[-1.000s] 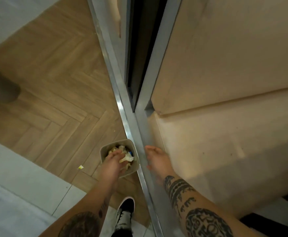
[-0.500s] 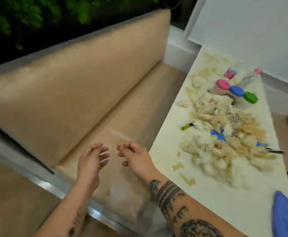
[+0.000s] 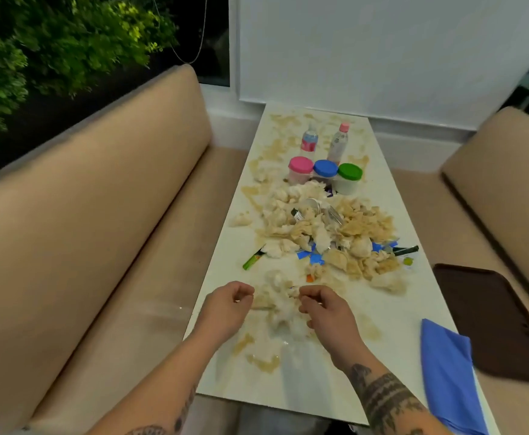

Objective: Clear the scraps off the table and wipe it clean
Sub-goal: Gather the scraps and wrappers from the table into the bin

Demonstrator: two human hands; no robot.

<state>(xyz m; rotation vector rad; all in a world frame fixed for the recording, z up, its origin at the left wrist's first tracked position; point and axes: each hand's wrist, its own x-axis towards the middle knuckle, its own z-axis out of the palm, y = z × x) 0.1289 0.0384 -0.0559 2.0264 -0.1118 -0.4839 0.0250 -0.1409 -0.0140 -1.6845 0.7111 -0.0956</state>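
Nearest, both tattooed forearms reach over the near end of the long white table (image 3: 392, 312), whose long axis runs away toward the far white wall. The left hand (image 3: 225, 304) and the right hand (image 3: 326, 309) flank a small clump of crumpled tissues (image 3: 280, 304), fingers curled in at its edges; whether either has actually pinched hold of the paper cannot be told. Brownish smears (image 3: 264, 362) mark the tabletop just nearer than the clump. On the near right corner lies a folded blue cloth (image 3: 445, 375), partly overhanging the edge, and beside it on the right bench seat rests a dark brown tray (image 3: 492, 321). Beyond the hands, a larger heap of scraps (image 3: 335, 233) covers mid-table: crumpled tissues, blue wrapper bits, and a green sachet (image 3: 253, 261) at its left, lying diagonally. Farther on stand three tubs in a row with pink (image 3: 301, 164), blue (image 3: 325, 168) and green (image 3: 350, 171) lids, then two upright bottles (image 3: 338, 142). Beige benches (image 3: 100, 215) line both sides.
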